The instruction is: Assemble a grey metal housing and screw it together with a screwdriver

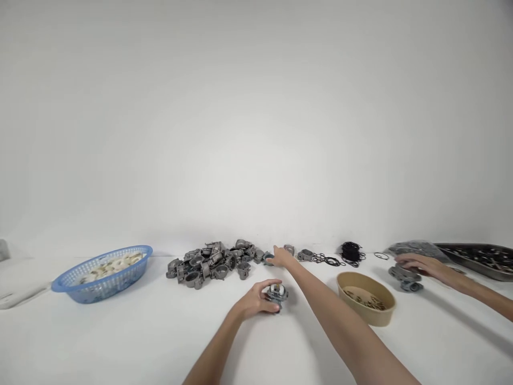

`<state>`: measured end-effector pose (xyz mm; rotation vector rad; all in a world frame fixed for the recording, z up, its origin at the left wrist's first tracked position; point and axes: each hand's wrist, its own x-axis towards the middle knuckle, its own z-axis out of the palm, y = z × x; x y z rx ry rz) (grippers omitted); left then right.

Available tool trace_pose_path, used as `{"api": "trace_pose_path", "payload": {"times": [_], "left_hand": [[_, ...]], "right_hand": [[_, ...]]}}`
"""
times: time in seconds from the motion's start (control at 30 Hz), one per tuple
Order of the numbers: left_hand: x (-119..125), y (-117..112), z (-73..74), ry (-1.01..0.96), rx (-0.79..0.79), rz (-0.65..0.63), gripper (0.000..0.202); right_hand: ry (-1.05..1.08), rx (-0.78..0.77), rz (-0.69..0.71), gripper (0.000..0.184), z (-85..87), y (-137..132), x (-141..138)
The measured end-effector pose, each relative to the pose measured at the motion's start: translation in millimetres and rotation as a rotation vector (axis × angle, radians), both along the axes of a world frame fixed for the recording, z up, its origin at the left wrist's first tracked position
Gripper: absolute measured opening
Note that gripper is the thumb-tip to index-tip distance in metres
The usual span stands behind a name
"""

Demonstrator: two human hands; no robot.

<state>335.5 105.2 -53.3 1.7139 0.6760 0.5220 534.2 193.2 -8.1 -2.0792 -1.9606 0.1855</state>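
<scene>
Hands split the work: the left hand (256,301) is closed around a grey housing (277,293) at the table's (132,337) centre, pressing it to the surface, a pale insert showing in its top. The right hand (282,258) stretches to 12 o'clock, fingers loosely extended, touching a loose part (267,259) at the right edge of the pile (212,262); whether it has gripped anything I cannot tell. Judging by what lies about, one housing is part-built and in hand, while most of the pile waits untouched. At 9 o'clock a blue basket (64,280) holds white rings. At 2 o'clock sits a tan bowl (380,318) of small washers, with black O-rings (351,251) beyond it. Another person's hand (417,263) rests on grey pieces (404,278) at 3 o'clock, beside a dark tray (460,256).
</scene>
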Motion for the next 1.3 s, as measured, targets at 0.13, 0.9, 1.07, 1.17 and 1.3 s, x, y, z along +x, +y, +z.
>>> {"api": "trace_pose_path", "payload": {"times": [0.13, 0.9, 1.07, 1.17, 1.3], "left_hand": [[2.7, -0.6, -12.0, -0.071, 0.07, 0.049, 0.092], [8.9, -4.6, -15.7, -0.278, -0.14, 0.14, 0.109], [8.9, -9.2, -17.0, -0.324, -0.148, 0.135, 0.116], [9.2, -9.1, -18.5, -0.343, -0.124, 0.12, 0.114], [8.7, -8.0, -18.8, -0.343, -0.076, 0.119, 0.1]], "right_hand": [[0.025, 0.037, -0.06, 0.059, -20.7, 18.7, -12.0], [-0.818, 0.713, 0.788, 0.045, 7.1, -122.2, 39.1], [-0.945, 0.842, 0.865, 0.039, 12.7, -133.1, 25.4], [-0.949, 0.863, 0.913, 0.036, 7.5, -138.8, 23.5], [-0.898, 0.802, 0.975, 0.034, -3.1, -148.0, 26.3]]}}
